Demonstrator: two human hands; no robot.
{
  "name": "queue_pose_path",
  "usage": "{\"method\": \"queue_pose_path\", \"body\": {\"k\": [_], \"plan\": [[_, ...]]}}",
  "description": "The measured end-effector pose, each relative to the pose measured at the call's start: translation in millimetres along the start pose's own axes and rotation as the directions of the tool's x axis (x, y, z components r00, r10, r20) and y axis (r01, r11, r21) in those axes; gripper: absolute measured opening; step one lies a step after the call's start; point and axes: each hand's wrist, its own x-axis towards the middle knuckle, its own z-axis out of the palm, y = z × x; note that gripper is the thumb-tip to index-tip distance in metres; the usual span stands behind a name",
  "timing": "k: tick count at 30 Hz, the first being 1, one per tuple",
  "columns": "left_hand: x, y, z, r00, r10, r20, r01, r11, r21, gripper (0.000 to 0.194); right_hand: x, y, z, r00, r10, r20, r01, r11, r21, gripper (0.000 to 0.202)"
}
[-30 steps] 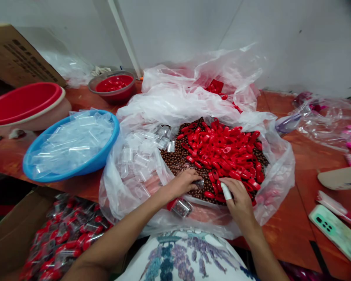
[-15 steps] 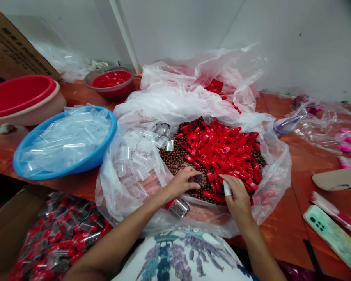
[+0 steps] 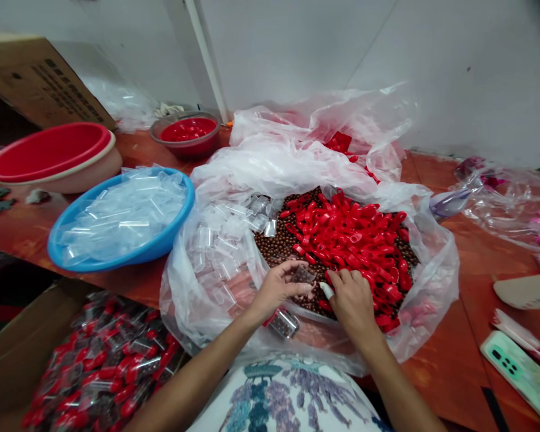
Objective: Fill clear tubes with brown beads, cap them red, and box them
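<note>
One clear container [image 3: 305, 275], clamped in my left grip [image 3: 275, 289]; many red pieces [image 3: 353, 240] beside my right grip [image 3: 353, 301], whose closure I cannot tell.

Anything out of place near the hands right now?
One red-capped clear container looks stray: it lies on the plastic sheet near the left hand, apart from similar ones heaped in the carton.

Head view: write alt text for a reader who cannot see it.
A person's left hand holds a small clear container over brown beads, while the right hand is at the near edge of a heap of red plastic pieces. Crumpled plastic sheeting surrounds them; a blue basin of clear pieces stands to the left.
</note>
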Motion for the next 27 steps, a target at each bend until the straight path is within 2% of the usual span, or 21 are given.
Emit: {"method": "queue_pose_path", "body": {"k": [4, 9, 12, 14, 16, 17, 20, 22, 23, 25, 27], "plan": [[-4, 0, -3.3, 0.999, 0.02, -0.028, -0.021, 0.998, -0.053, 0.053, 3, -2, 1, 0.999, -0.02, 0.035, 0.019, 1.0, 0.004, 0.021], [-6, -1, -5.5, 0.998, 0.022, -0.06, -0.03, 0.992, -0.126, 0.052, 2, 3, 0, 0.995, -0.056, 0.078, 0.054, 0.998, 0.026, 0.038], [-8, -1, -5.0, 0.999, -0.002, -0.046, -0.007, 0.982, -0.19, 0.048, 0, 7, 1, 0.998, -0.03, 0.064, 0.021, 0.99, 0.14, 0.045], [-10, -1, -4.7, 0.999, -0.015, -0.031, 0.008, 0.975, -0.224, 0.045, -2, 7, 0, 0.999, 0.045, 0.031, -0.052, 0.95, 0.308, 0.045], [-12, 0, -4.5, 0.999, -0.031, -0.015, 0.026, 0.969, -0.245, 0.044, -2, 5, -2, 0.987, 0.162, 0.006, -0.14, 0.835, 0.532, 0.04], [-12, 0, -4.3, 0.999, -0.041, -0.012, 0.037, 0.967, -0.252, 0.044, -3, 4, -3, 0.973, 0.229, 0.022, -0.189, 0.744, 0.641, 0.037], [-12, 0, -3.3, 0.997, -0.067, -0.029, 0.057, 0.964, -0.26, 0.044, -3, 0, -4, 0.905, 0.369, 0.213, -0.358, 0.386, 0.85, 0.036], [-13, 0, -2.7, 0.996, -0.079, -0.036, 0.067, 0.962, -0.266, 0.044, -2, -1, -2, 0.863, 0.368, 0.345, -0.426, 0.166, 0.889, 0.04], [-13, -1, -2.7, 0.996, -0.083, -0.028, 0.073, 0.961, -0.267, 0.045, -2, -2, -2, 0.852, 0.357, 0.382, -0.439, 0.091, 0.894, 0.042], [-13, -2, -3.1, 0.995, -0.098, -0.007, 0.093, 0.963, -0.254, 0.047, 0, -3, -3, 0.849, 0.331, 0.412, -0.445, 0.026, 0.895, 0.044], [-13, -4, -4.0, 0.992, -0.126, 0.0, 0.122, 0.967, -0.223, 0.049, 2, -7, -8, 0.856, 0.318, 0.408, -0.441, 0.036, 0.897, 0.044]]}}
